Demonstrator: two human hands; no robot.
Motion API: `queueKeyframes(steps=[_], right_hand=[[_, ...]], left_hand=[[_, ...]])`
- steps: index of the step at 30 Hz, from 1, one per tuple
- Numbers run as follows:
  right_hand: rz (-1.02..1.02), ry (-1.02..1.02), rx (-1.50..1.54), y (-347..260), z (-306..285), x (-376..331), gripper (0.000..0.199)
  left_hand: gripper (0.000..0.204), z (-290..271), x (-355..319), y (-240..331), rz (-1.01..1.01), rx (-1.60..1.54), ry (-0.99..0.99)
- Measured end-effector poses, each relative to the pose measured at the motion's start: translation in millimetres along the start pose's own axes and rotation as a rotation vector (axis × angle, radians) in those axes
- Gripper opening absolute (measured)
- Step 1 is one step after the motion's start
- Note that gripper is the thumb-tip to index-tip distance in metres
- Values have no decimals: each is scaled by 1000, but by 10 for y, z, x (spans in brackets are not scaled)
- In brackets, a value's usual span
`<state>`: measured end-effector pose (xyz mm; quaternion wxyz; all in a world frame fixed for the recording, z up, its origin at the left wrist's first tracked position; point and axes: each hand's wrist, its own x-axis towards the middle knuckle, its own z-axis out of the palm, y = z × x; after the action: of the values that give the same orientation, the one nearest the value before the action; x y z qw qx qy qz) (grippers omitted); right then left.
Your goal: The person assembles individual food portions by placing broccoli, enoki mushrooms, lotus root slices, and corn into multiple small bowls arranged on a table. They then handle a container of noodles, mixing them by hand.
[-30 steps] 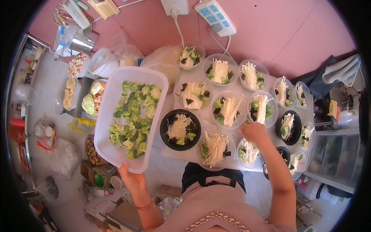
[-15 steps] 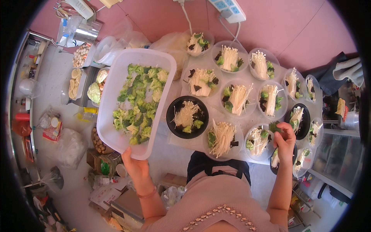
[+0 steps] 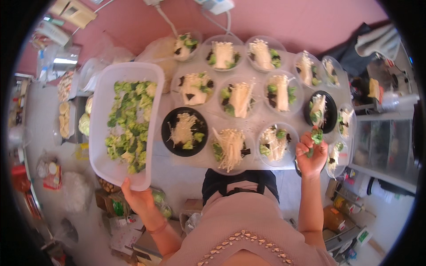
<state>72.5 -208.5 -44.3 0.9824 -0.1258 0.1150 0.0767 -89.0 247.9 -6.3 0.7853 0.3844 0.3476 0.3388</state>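
My left hand (image 3: 138, 197) grips the near edge of a white rectangular plastic tub (image 3: 101, 128) and holds it up at the left of the table; broccoli florets (image 3: 128, 119) lie inside it. My right hand (image 3: 310, 153) is closed on green broccoli pieces (image 3: 317, 135) and hovers at the right, between a clear bowl of mushrooms (image 3: 276, 142) and a small bowl (image 3: 333, 156) at the table's right edge. Several clear and black bowls (image 3: 184, 131) with white enoki mushrooms, dark fungus and broccoli cover the white table (image 3: 208, 117).
A pink wall (image 3: 284, 17) with a power strip and cables rises behind the table. Trays of food and bags (image 3: 66, 115) crowd the left side on the floor. A shelf unit with bottles and containers (image 3: 381, 146) stands at the right. Boxes and packets lie near my feet.
My right hand has moved from the middle bowls to the right edge of the table, carrying broccoli. The view shifted; the tub stays held in my left hand.
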Motion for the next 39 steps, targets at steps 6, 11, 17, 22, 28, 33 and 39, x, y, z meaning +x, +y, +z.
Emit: queueKeyframes(steps=[6,11,17,22,28,33,39], right_hand=[[-236,166,8,-189,-163,-67,32],[-281,196,-120,66,-156,-94,29],[-415,255,-534,413,-227,-13,28],[-306,132,-777,520,-286,-89,34],[23,-72,-181,507,-71,-459,32],[74,-159,-87,363,-269,-768,31],[-162,160,-649,-216,-463,-971,39]], left_hand=[[44,312,-106,-20,-23,-18,-64],[44,358,-54,-89,-65,-2,-162],[40,405,21,-199,-224,-56,-296],[42,1009,-379,-263,-157,137,-304],[47,1163,-466,-426,-196,220,-346],[49,1248,-538,-516,-249,297,-413],[63,1361,-736,-647,-238,318,-479]])
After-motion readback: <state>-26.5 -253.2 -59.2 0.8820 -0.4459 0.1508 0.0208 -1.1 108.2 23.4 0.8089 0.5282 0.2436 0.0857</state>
